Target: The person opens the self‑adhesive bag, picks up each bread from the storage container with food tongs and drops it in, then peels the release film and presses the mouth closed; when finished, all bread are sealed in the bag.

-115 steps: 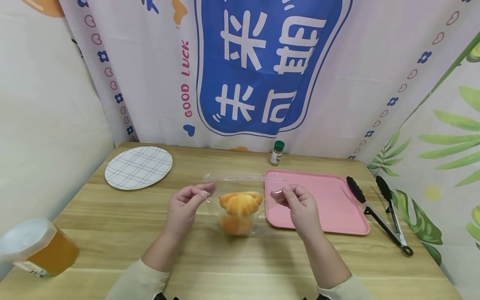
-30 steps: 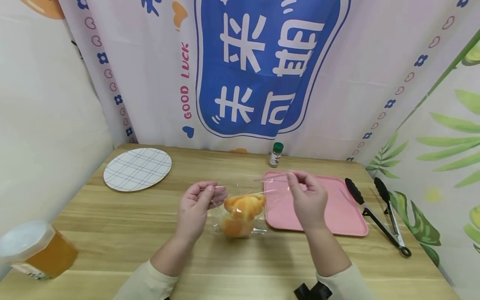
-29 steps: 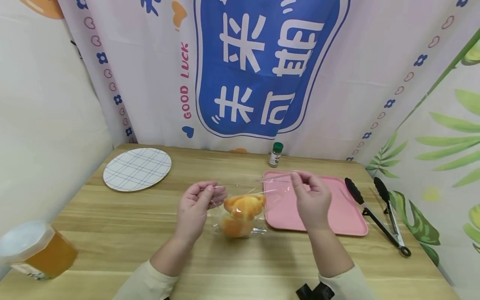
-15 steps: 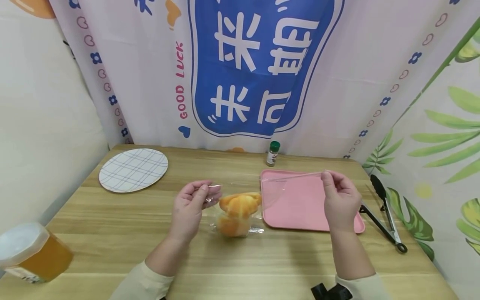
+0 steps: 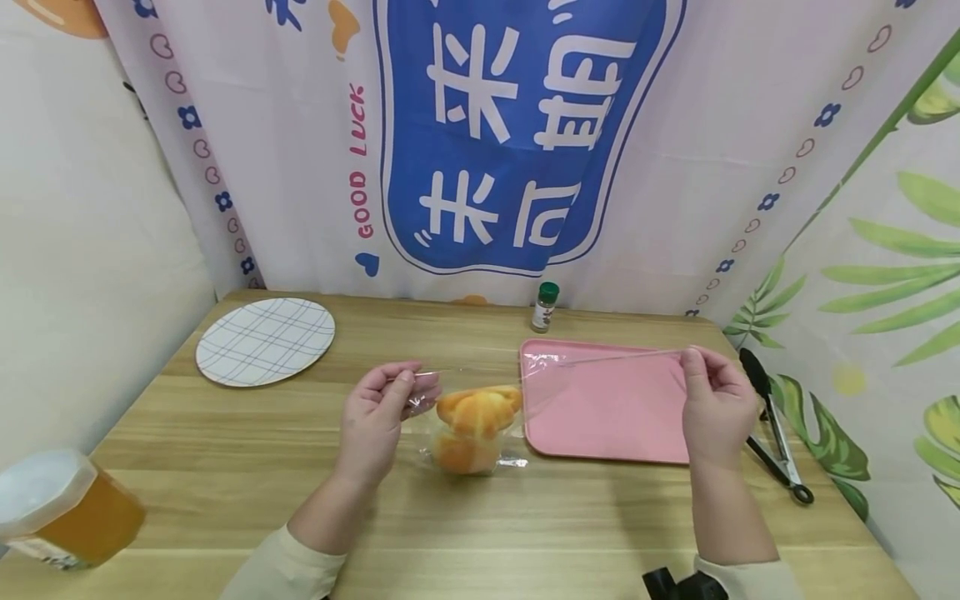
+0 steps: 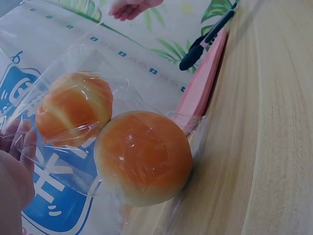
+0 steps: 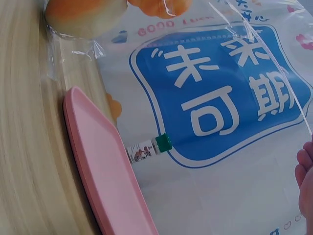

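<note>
A clear plastic bag [image 5: 513, 461] with two bread buns inside, one above the other, stands in the middle of the wooden table. The upper bun [image 6: 76, 108] is ridged, and the lower bun [image 6: 143, 157] is round and smooth. My left hand [image 5: 372, 421] pinches the bag's upper left side between thumb and fingers. Out to the right, above the pink tray, my right hand [image 5: 716, 408] pinches the end of a thin pale strip [image 5: 630, 357]. That strip runs taut from near the bag's top; in the right wrist view it slants down to the fingers [image 7: 304, 164].
A pink tray [image 5: 603, 417] lies right of the bag, with black-tipped tongs [image 5: 776, 437] beyond it. A green-capped shaker [image 5: 544, 307] stands at the back. On the left are a checked oval plate [image 5: 266, 342] and a jar of amber contents [image 5: 82, 512].
My right hand has moved right, away from the bag, drawing the strip out longer over the tray. My left hand and the bag have hardly moved.
</note>
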`<state>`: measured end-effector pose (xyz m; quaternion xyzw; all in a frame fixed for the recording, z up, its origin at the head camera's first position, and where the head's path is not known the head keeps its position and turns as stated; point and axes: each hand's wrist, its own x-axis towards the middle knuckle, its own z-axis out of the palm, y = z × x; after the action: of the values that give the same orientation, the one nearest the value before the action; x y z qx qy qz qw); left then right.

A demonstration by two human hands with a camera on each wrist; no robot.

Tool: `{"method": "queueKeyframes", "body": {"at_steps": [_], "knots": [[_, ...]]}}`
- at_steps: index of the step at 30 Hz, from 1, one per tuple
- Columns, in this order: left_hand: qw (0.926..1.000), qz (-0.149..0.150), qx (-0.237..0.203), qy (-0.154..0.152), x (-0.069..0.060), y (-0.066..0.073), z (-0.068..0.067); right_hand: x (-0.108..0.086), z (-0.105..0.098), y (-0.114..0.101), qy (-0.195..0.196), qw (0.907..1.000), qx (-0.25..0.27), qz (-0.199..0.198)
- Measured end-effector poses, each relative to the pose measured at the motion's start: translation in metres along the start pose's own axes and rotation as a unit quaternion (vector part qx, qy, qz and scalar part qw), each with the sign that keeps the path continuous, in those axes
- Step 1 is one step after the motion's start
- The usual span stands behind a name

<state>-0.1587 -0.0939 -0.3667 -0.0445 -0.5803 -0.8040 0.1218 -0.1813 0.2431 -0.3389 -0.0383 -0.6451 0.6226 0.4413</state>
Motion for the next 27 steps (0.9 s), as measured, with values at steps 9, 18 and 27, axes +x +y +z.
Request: {"method": "queueKeyframes", "body": {"at_steps": [9, 18, 27], "knots": [[1.0000, 0.006, -0.008, -0.001, -0.001, 0.000, -0.001, 0.010, -0.019, 0.004, 0.041, 0.9973, -0.059, 0.011], [0.9999, -0.011, 0.001, 0.004, 0.002, -0.001, -0.001, 0.017, -0.040, 0.004, 0.056, 0.9980, -0.018, 0.024], [1.0000, -0.006, 0.002, 0.001, 0.001, 0.000, -0.001, 0.001, -0.055, -0.011, -0.103, 0.9669, -0.209, -0.104]]}}
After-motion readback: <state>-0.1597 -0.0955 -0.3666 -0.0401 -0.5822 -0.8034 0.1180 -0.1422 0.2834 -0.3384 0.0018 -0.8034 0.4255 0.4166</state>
